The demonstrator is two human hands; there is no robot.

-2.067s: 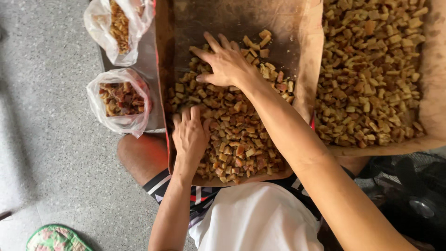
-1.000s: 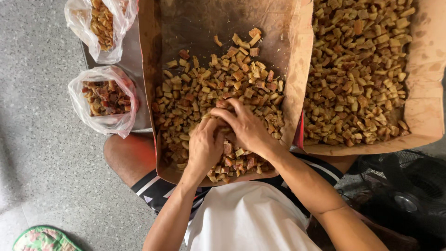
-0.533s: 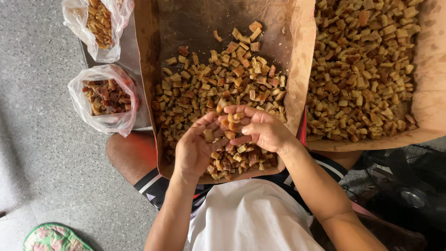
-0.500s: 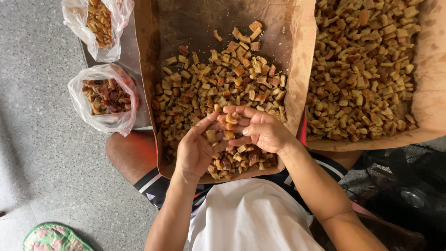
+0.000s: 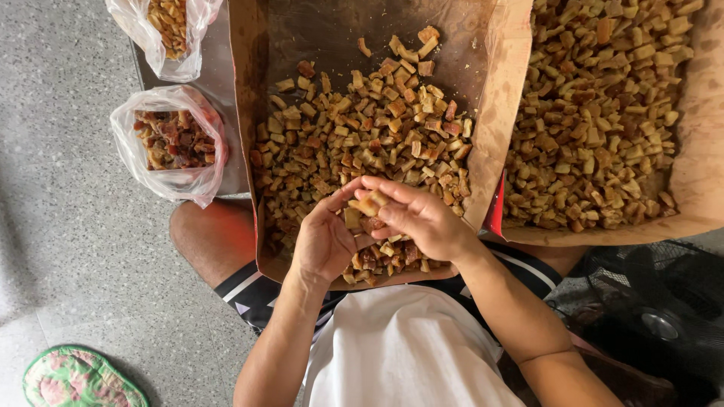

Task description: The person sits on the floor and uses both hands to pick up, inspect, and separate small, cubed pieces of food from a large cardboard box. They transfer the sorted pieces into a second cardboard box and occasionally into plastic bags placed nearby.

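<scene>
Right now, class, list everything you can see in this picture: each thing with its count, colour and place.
brown paper tray: one, brown, centre, resting over the lap.
second paper tray: one, brown, right, fuller.
food cubes: many, tan and reddish-brown, spread in both trays.
plastic bags: two, clear, left, holding darker pieces.
metal sheet: one, grey, under the bags.
floor: grey speckled, left.
patterned cloth item: one, green and pink, bottom left.
black fan: one, bottom right.
shirt: white, bottom centre.
shorts: dark with white stripes.
left hand: cupped, holding cubes.
right hand: fingers picking at the cubes.
</scene>
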